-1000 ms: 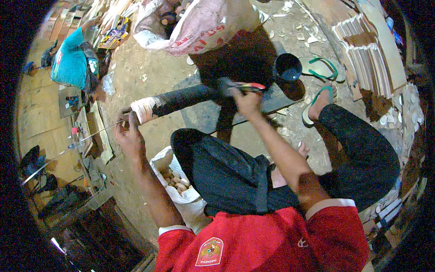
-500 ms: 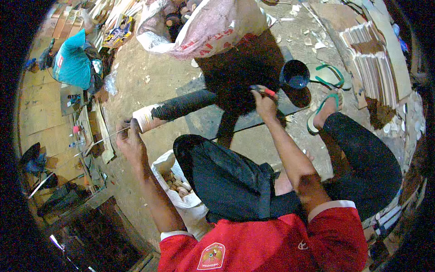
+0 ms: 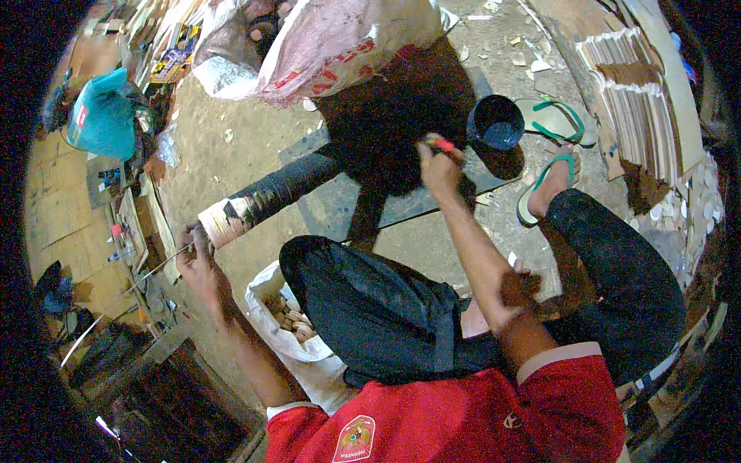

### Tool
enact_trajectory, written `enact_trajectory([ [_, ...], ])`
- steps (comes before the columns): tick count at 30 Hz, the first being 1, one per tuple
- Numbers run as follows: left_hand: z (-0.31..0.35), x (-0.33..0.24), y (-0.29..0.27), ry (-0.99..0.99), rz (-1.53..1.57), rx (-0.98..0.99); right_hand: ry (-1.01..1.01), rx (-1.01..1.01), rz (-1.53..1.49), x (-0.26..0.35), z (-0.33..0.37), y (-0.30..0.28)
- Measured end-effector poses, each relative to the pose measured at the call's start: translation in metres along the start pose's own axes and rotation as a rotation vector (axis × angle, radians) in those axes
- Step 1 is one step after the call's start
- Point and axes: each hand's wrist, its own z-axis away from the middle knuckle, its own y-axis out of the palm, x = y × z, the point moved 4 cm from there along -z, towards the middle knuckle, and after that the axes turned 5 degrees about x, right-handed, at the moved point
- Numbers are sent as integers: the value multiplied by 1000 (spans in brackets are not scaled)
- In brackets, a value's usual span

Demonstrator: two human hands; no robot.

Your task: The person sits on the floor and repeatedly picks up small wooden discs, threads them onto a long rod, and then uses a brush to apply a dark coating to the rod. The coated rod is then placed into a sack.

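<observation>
Roll slants over the floor, long axis running pale end near-left, black end far-right. Left hand has fingers pinched on the rod; right hand has fingers curled round a red tool.

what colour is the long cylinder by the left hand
The cylinder is mostly black, pale cream near the left hand; head view.

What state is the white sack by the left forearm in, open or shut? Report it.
Open: the mouth of the white sack gapes, showing pale wooden-looking pieces inside.
</observation>
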Motion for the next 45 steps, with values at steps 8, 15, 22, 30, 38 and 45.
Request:
enact_trajectory([
  [8, -8, 16, -5, -76, -83, -96, -300, 428, -385, 57, 38, 47],
  [15, 0, 4, -4, -266, 237, -35, -227, -93, -42, -22, -21, 8],
  [22, 6, 18, -4, -310, 93, 96, -160, -181, -37, 10, 4, -25],
  [30, 13, 33, -3, -239, -25, 10, -812, 532, -419, 89, 119, 51],
  [38, 11, 23, 1, -81, 170, 13, 86, 19, -19, -7, 24, -3],
  [45, 1, 33, 1, -17, 68, 24, -785, 475, -483, 81, 101, 53],
])
